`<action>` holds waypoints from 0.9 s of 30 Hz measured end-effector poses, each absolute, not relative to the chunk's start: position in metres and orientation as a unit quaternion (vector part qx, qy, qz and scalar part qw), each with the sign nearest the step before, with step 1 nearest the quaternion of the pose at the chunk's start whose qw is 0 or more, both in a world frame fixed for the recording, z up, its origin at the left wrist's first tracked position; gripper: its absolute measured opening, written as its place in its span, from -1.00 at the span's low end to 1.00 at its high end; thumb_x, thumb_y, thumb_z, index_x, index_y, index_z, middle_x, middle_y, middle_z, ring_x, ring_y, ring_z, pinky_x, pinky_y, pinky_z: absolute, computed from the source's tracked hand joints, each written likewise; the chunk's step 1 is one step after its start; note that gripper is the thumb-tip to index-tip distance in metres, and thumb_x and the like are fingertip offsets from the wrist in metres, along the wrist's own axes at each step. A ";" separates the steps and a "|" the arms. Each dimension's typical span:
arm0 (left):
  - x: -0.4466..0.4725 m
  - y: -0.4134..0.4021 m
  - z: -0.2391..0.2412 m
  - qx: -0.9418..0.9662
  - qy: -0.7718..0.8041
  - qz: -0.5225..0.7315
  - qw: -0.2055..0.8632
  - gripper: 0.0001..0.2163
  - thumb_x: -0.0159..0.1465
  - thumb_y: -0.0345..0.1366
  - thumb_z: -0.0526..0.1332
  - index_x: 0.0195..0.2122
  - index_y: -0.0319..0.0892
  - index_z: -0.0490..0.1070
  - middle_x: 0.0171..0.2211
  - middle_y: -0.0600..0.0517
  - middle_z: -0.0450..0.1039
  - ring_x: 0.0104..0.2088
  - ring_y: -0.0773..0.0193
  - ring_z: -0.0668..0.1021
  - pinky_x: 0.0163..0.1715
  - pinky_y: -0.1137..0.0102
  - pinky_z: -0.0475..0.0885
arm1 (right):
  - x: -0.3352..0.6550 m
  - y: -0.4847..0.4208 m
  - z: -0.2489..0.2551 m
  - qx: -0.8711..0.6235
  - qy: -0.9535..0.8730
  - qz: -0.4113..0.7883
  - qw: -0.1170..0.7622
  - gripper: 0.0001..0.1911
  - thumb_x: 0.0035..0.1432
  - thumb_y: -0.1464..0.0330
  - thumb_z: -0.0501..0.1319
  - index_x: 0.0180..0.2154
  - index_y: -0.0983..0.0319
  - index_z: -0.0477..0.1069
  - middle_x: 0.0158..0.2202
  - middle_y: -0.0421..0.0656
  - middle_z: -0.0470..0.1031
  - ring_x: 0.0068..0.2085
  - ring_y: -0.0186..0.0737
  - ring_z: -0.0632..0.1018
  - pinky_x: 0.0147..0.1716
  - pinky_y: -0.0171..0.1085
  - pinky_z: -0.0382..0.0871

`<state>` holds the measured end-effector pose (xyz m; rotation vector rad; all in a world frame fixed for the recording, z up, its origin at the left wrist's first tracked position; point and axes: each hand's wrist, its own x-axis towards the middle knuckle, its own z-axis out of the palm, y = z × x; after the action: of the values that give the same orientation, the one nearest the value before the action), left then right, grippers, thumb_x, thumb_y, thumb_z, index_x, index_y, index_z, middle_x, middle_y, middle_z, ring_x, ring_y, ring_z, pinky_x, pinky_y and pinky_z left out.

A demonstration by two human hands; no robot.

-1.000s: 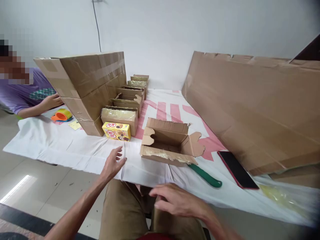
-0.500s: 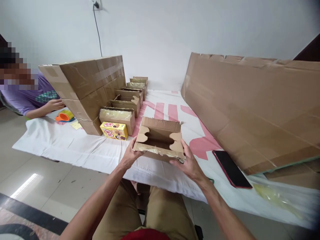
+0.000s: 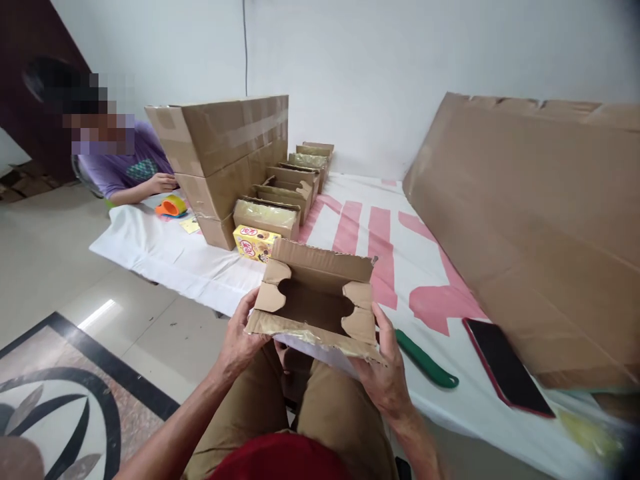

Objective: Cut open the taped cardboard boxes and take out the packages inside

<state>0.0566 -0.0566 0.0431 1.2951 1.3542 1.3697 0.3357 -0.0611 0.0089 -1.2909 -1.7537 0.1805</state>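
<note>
I hold an open, empty cardboard box (image 3: 320,267) above my lap, lifted off the table's near edge. My left hand (image 3: 239,341) grips its left end and my right hand (image 3: 383,370) grips its right end and underside. The box's side flaps are folded inward and its back flap stands up. A strip of old tape runs along its front flap. A yellow snack box (image 3: 255,241) lies on the table just beyond it.
A row of small cardboard boxes (image 3: 285,190) runs along a big taped carton (image 3: 225,143). A large flat cardboard sheet (image 3: 540,220) leans at the right. A green-handled tool (image 3: 425,360) and a phone (image 3: 507,370) lie on the white cloth (image 3: 165,250). Another person sits far left by a tape dispenser (image 3: 170,207).
Both hands closed on the open box and lifted it off the table toward my lap. My view swung to the left.
</note>
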 end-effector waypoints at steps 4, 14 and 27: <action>0.049 -0.059 0.028 0.498 0.548 0.535 0.407 -0.19 0.05 0.18 0.42 0.26 -0.13 0.36 0.22 -0.15 0.49 0.22 -0.12 0.53 0.16 0.20 0.49 | 0.329 -0.062 0.001 -0.531 -0.713 0.066 0.453 -0.12 0.31 -0.06 0.23 0.44 0.23 0.03 0.31 0.19 0.35 0.30 0.17 0.44 0.18 0.10 0.45; 0.063 -0.070 0.022 0.462 0.558 0.549 0.417 -0.24 0.12 0.24 0.30 0.25 -0.10 0.32 0.15 -0.14 0.53 0.16 -0.07 0.58 0.08 0.20 0.55 | 0.327 -0.077 -0.004 -0.533 -0.709 0.081 0.455 -0.17 0.35 0.01 0.20 0.46 0.19 0.00 0.37 0.15 0.27 0.35 0.20 0.37 0.25 0.15 0.36; 0.076 -0.067 0.022 0.410 0.535 0.587 0.448 -0.41 0.29 0.08 0.27 0.26 -0.11 0.29 0.20 -0.14 0.48 0.15 0.00 0.56 0.14 0.19 0.48 | 0.320 -0.072 0.007 -0.587 -0.631 0.196 0.467 -0.37 0.41 0.11 0.10 0.38 0.21 0.17 0.37 0.08 0.31 0.36 0.13 0.36 0.31 0.10 0.26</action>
<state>0.0762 -0.0672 0.0215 1.0138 1.3242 1.4523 0.3201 -0.0718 0.0067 -1.4399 -1.5488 0.4807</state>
